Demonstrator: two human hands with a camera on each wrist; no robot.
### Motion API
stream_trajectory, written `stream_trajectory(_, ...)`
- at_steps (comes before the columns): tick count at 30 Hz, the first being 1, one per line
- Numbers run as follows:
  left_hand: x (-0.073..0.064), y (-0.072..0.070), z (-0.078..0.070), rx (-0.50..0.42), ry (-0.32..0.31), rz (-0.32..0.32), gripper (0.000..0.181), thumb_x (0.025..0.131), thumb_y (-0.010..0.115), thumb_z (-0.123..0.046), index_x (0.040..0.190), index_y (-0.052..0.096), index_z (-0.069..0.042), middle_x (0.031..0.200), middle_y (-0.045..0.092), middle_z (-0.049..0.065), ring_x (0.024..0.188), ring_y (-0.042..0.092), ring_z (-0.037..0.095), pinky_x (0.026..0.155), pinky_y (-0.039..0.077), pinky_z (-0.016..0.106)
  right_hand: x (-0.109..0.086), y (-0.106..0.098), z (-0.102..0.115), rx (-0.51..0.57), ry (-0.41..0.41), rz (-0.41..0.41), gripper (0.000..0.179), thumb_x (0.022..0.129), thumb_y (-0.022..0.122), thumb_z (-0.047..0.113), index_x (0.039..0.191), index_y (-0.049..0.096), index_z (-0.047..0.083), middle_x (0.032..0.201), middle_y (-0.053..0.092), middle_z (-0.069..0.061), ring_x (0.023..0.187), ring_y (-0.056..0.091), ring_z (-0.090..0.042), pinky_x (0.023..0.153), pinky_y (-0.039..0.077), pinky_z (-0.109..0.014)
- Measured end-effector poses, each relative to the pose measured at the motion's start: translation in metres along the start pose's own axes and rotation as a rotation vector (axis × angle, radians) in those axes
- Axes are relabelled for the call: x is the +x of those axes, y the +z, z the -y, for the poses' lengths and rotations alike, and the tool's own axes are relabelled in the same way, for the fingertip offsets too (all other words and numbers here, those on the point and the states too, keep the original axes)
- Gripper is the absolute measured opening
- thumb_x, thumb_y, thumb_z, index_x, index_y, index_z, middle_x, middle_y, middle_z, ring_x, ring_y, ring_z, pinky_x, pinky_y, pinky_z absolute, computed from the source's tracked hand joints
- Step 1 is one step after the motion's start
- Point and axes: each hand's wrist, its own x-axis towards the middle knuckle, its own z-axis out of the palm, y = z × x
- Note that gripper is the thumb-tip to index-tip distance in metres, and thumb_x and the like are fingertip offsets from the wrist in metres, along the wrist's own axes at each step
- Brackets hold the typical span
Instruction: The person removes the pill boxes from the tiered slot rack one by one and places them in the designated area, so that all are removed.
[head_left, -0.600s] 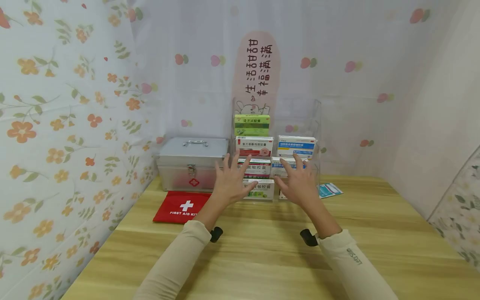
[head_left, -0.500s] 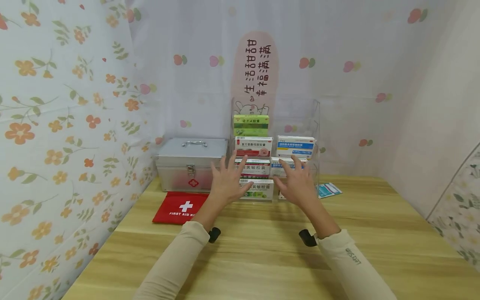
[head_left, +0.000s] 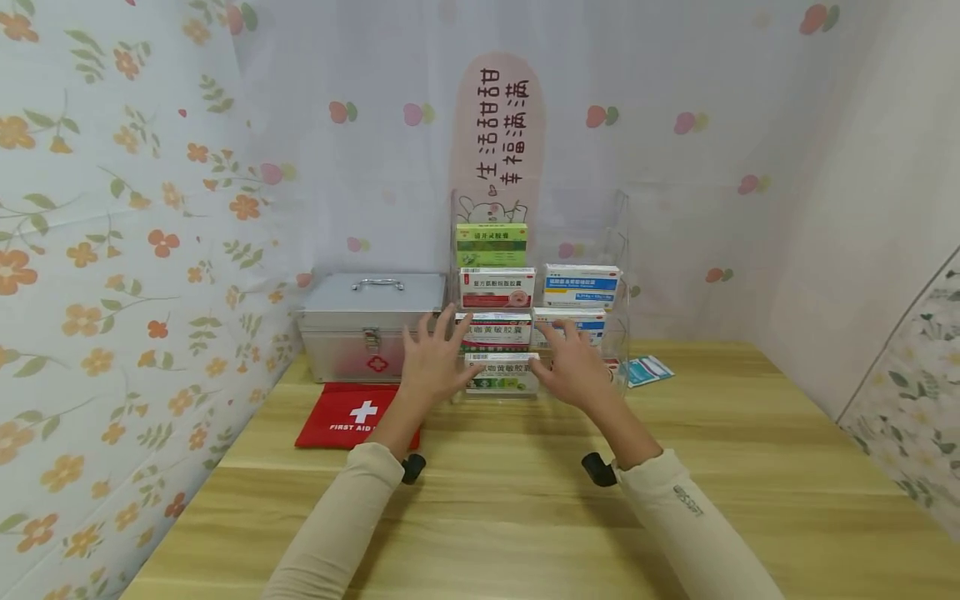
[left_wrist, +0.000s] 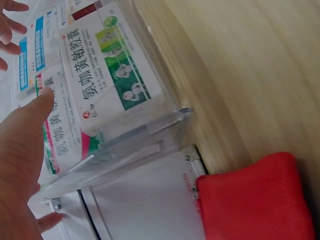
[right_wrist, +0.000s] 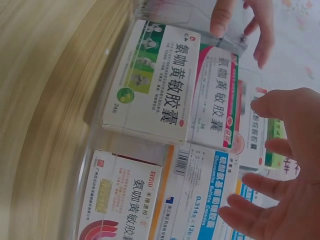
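Observation:
A clear acrylic rack [head_left: 622, 250] holds medicine boxes in two columns. The left column runs from a green box [head_left: 491, 244] at the top, through a white-and-red box [head_left: 497, 290] and a pink-edged box [head_left: 495, 331], to a white-and-green box [head_left: 504, 375] at the bottom. Two blue-and-white boxes [head_left: 581, 286] stand in the right column, above a box [right_wrist: 120, 195] mostly hidden from the head view. My left hand [head_left: 431, 367] spreads its fingers at the rack's left side. My right hand [head_left: 576, 372] hovers before the right column, fingers apart, holding nothing.
Left of the rack stands a silver metal case [head_left: 360, 333] with a handle on its lid. A red first aid pouch [head_left: 345, 417] lies before it. A blue-and-white packet [head_left: 648, 370] lies on the wooden table [head_left: 510, 500] at the rack's right.
The view has shifted slightly. Against the rack, my left hand has moved a little left. The right hand has moved slightly left and lower, uncovering more of the blue-and-white boxes.

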Motion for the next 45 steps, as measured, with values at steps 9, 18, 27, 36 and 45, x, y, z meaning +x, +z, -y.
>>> stream_trajectory(9,-0.004,0.01,0.012,-0.071,0.082,-0.052,0.088,0.08,0.07,-0.065,0.153,0.036,-0.029,0.161,0.021,0.011,0.138,0.028,0.041,0.104,0.029,0.068,0.002,0.008,0.002,0.026,-0.034,0.042,0.05,0.093,0.067,0.034,0.136,0.057,0.011,0.138,0.05,-0.02,0.122,0.051,-0.043,0.087,0.05,-0.06)
stream_trajectory(18,-0.005,0.015,0.021,-0.065,0.206,-0.113,0.085,0.08,0.075,-0.059,0.15,0.04,-0.027,0.155,0.035,0.003,0.125,0.037,0.03,0.084,0.038,0.044,0.007,0.02,-0.002,0.149,-0.057,0.059,0.038,0.093,0.069,0.027,0.122,0.06,0.004,0.131,0.053,-0.02,0.109,0.057,-0.035,0.088,0.05,-0.052)
stream_trajectory(27,-0.007,0.022,0.026,-0.051,0.208,-0.092,0.09,0.077,0.078,-0.058,0.152,0.039,-0.025,0.157,0.033,0.002,0.125,0.038,0.029,0.086,0.039,0.043,0.012,0.034,-0.01,0.205,-0.065,0.089,0.031,0.093,0.07,0.024,0.117,0.062,0.006,0.128,0.055,-0.019,0.114,0.055,-0.034,0.089,0.048,-0.051)
stream_trajectory(36,-0.005,0.025,0.029,-0.043,0.211,-0.124,0.091,0.076,0.079,-0.058,0.151,0.04,-0.022,0.153,0.034,0.006,0.123,0.039,0.03,0.085,0.039,0.043,0.015,0.039,-0.012,0.237,-0.077,0.097,0.029,0.093,0.07,0.02,0.117,0.064,0.006,0.127,0.055,-0.02,0.119,0.052,-0.037,0.097,0.045,-0.054)
stream_trajectory(45,-0.006,0.026,0.031,-0.086,0.162,-0.099,0.092,0.076,0.078,-0.06,0.151,0.041,-0.021,0.141,0.034,0.015,0.112,0.037,0.032,0.081,0.035,0.042,0.015,0.042,-0.01,0.276,-0.042,0.127,0.027,0.093,0.069,0.018,0.117,0.065,0.006,0.129,0.05,-0.021,0.12,0.051,-0.038,0.097,0.045,-0.054)
